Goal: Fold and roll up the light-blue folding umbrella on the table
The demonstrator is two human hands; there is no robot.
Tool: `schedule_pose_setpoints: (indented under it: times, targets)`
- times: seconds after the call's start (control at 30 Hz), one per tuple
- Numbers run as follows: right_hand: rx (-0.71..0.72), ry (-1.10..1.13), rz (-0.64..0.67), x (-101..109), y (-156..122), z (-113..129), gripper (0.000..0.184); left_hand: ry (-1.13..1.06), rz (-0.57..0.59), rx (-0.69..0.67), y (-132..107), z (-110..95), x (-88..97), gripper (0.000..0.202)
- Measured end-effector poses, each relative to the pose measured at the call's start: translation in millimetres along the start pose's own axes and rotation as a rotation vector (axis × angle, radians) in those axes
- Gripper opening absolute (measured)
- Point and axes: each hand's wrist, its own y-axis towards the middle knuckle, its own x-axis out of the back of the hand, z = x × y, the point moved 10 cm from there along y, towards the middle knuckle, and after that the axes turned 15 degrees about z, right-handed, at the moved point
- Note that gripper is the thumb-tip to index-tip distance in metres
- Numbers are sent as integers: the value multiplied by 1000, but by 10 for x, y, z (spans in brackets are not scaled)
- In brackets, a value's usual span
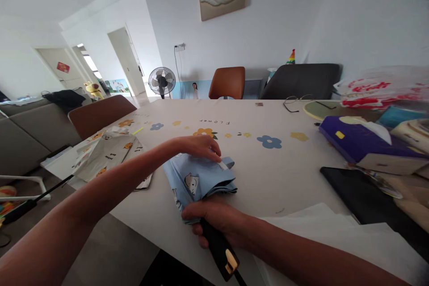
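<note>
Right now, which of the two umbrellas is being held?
The blue umbrella, gripped by the right hand; the cream umbrella lies farther left on the table.

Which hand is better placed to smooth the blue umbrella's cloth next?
Probably the left hand: it lies over the blue umbrella, while the right hand grips at the black handle.

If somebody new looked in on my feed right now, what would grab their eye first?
Probably the light-blue umbrella near the middle, its black handle in the right hand and the left hand over its cloth. Next, perhaps, the purple tissue box on the table's right side, and the cream patterned umbrella at its left edge.
</note>
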Motion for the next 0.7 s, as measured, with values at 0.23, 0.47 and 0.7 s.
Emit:
schedule_pose_setpoints:
  times: [0.23,0.47,0.7]
  targets:
    - [-69,79,-5,17,-20,-34,11,10,39,26,-476,-360,262,24]
    - [-24,61,40,25,-11,33,16,-90,-445,-188,-1811,-41,868,19]
    - [27,111,80,32,32,37,20,-165,-600,-2,-2625,962,804,14]
